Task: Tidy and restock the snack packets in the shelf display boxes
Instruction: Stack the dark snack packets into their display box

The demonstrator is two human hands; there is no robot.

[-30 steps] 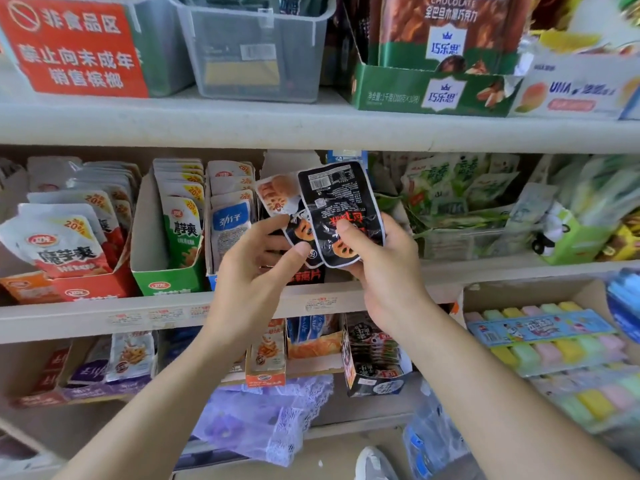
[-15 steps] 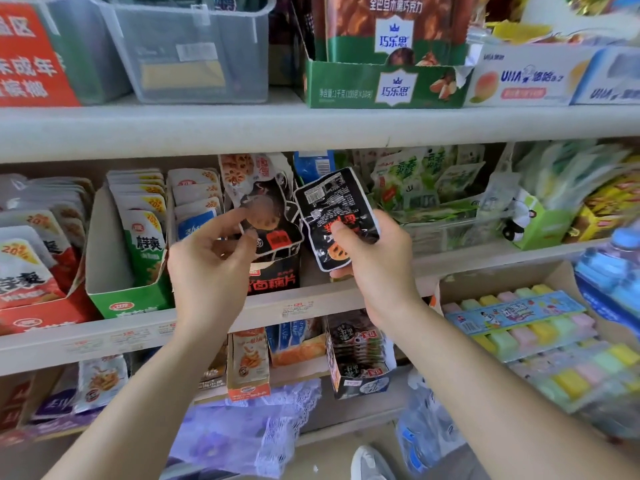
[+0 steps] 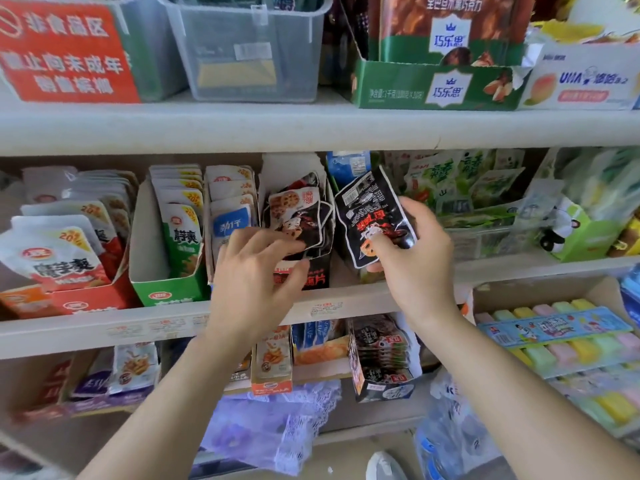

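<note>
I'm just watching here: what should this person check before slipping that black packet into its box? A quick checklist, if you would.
1. Right hand grips the black packet securely: ok.
2. Black packet right way up: not ok, its print looks upside down.
3. Left hand steadies the boxed packets: ok, fingers rest on them.
4. Boxed packets stand tidy: not ok, they lean unevenly.
5. Room in the black display box: cannot tell, packets hide the inside.
</note>
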